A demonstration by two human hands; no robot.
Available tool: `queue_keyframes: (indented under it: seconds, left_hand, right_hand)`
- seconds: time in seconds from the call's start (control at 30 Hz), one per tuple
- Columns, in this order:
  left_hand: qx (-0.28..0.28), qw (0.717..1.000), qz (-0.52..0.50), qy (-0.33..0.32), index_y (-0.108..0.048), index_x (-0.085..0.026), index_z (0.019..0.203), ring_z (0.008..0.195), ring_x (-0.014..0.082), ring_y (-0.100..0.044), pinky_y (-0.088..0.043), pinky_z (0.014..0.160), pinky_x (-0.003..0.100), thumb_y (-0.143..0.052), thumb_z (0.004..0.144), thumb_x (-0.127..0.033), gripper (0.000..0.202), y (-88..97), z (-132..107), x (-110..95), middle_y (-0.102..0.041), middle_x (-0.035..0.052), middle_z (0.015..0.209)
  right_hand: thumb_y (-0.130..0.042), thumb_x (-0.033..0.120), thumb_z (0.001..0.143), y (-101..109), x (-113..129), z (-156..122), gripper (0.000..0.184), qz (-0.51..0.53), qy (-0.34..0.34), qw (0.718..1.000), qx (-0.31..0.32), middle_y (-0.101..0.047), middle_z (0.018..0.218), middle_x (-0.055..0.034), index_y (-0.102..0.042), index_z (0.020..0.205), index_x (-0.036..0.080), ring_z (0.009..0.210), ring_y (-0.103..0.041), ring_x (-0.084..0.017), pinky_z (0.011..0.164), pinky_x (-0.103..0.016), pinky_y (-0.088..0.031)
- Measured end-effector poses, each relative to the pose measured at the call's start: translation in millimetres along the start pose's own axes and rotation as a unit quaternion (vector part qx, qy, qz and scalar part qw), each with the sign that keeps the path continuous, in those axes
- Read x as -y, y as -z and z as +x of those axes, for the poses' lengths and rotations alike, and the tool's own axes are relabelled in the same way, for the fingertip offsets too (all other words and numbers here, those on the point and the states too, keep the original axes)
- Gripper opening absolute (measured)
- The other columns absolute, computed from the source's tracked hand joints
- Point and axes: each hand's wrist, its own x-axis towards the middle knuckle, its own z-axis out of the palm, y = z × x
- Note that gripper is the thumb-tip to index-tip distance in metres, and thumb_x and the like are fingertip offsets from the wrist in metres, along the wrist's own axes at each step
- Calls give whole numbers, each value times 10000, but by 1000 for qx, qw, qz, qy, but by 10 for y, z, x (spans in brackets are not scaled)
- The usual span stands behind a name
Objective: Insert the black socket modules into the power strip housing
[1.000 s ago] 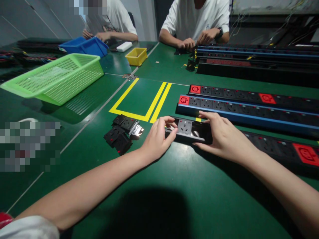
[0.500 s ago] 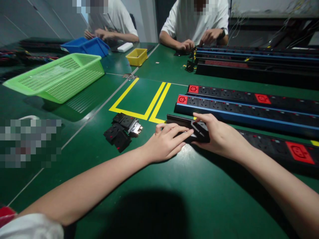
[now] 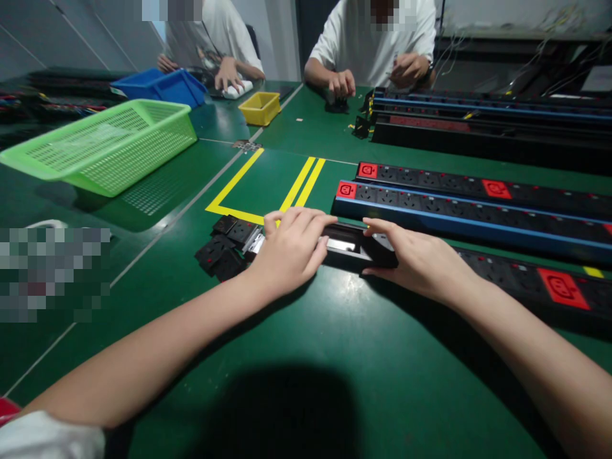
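Note:
A long black power strip [image 3: 502, 274] lies across the green table [image 3: 335, 331], with a red socket [image 3: 554, 287] near its right part. Its left section is an open channel [image 3: 347, 245] with a shiny bottom. My left hand [image 3: 291, 248] lies palm down over the strip's left end, fingers curled across it. My right hand [image 3: 415, 258] grips the strip just right of the open channel, thumb on the near side. A small pile of black socket modules [image 3: 222, 252] sits just left of my left hand.
A blue-edged power strip [image 3: 454, 213] and another black one [image 3: 430, 178] lie behind mine, with more strips stacked further back [image 3: 478, 121]. A green basket [image 3: 105, 150], a blue bin [image 3: 157, 86] and a yellow bin [image 3: 261, 108] stand at the left. Two people work across the table.
A socket module seen in the open channel one second ago is out of sight. My left hand has slid left onto the strip's end. My right hand stays on the strip.

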Motion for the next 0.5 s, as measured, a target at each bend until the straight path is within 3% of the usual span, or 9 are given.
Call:
queue_keyframes:
  seconds: [0.13,0.27,0.37,0.5]
  left_hand:
    - [42,997,52,37,-600,-233,1199,1144,294,-526,-257,1004,491,-402,958,-324,324,297,133,211,-655,98,1199]
    - [134,983,109,63,-657,-244,1083,1124,330,-538,-264,1025,523,-532,883,-492,342,538,155,590,-690,88,1074]
    - [193,971,122,75,-674,-257,1045,1177,365,-516,-282,1032,505,-665,737,-617,474,633,101,839,-684,87,1076]
    - [232,957,165,59,-681,-254,976,1150,381,-522,-272,1042,548,-751,583,-652,564,667,31,998,-674,90,1067]
  right_hand:
    - [-678,397,841,10,-6,10,638,-22,31,999,0,-616,1306,-126,-420,1372,156,1074,-656,-268,824,-366,-563]
    - [-612,363,900,11,-6,17,562,-48,70,996,19,-550,1400,-130,-433,1389,151,1114,-609,-273,863,-400,-549]
    - [-568,355,934,14,-8,18,555,-62,92,993,43,-505,1473,-48,-404,1450,233,1121,-578,-273,878,-424,-538]
    - [-547,375,947,21,1,28,411,-77,94,991,62,-542,1440,-14,-526,1342,263,1077,-565,-266,853,-415,-523]
